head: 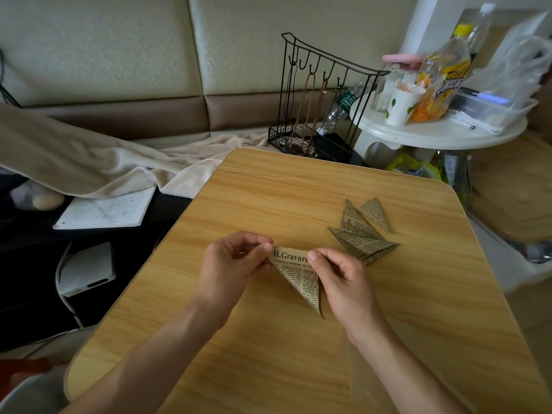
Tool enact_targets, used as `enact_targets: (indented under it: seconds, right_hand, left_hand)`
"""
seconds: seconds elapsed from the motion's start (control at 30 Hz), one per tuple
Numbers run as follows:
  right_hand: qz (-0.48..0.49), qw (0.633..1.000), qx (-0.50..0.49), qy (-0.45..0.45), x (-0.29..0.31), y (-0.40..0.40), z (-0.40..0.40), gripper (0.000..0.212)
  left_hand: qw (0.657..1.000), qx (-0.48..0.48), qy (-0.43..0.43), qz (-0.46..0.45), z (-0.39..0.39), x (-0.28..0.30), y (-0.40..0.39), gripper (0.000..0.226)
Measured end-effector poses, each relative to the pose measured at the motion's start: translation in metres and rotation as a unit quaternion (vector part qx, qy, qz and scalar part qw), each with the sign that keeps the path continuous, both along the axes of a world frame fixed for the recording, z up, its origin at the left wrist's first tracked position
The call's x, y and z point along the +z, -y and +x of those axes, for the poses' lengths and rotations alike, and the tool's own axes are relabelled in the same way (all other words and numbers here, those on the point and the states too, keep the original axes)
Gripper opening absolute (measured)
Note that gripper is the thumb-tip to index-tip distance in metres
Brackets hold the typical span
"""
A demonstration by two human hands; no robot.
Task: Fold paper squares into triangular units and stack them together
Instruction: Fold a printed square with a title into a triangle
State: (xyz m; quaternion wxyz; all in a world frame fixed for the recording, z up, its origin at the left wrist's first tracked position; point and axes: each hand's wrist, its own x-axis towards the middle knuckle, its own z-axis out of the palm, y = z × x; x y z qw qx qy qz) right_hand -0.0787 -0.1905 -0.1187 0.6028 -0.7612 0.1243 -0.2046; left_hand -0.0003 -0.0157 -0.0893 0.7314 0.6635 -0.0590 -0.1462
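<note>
Paper triangle [301, 279], frame centre: top corners pinched by left hand [236, 258] and right hand [337, 273] to align edges; finished triangles [358, 231] stacked right on desk [268, 189], clear of folding.

Both bare forearms reach from the near edge toward the middle, the wrists a little apart. The left hand [231, 261] has its fingers curled and pinches with thumb and forefinger. The right hand [340, 280] pinches in the same way, its thumb pointing left toward the other hand.
</note>
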Motion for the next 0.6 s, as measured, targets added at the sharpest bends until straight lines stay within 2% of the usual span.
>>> enact_targets:
  seconds: [0.2, 0.4, 0.6]
  right_hand:
    - [-0.024, 1.0, 0.008, 0.018, -0.0015, 0.0017, -0.0004, 0.03]
    - [-0.033, 0.999, -0.008, 0.004, -0.004, 0.0019, 0.0007, 0.024]
    - [-0.047, 0.999, -0.009, 0.0, -0.0078, 0.0005, 0.0012, 0.024]
  left_hand:
    - [1.0, 0.011, 0.007, 0.009, 0.0008, -0.0012, 0.001, 0.007]
    - [0.998, -0.021, 0.036, 0.051, 0.0042, -0.0003, -0.0028, 0.01]
    - [0.993, -0.004, 0.051, 0.11, 0.0041, -0.0053, -0.004, 0.012]
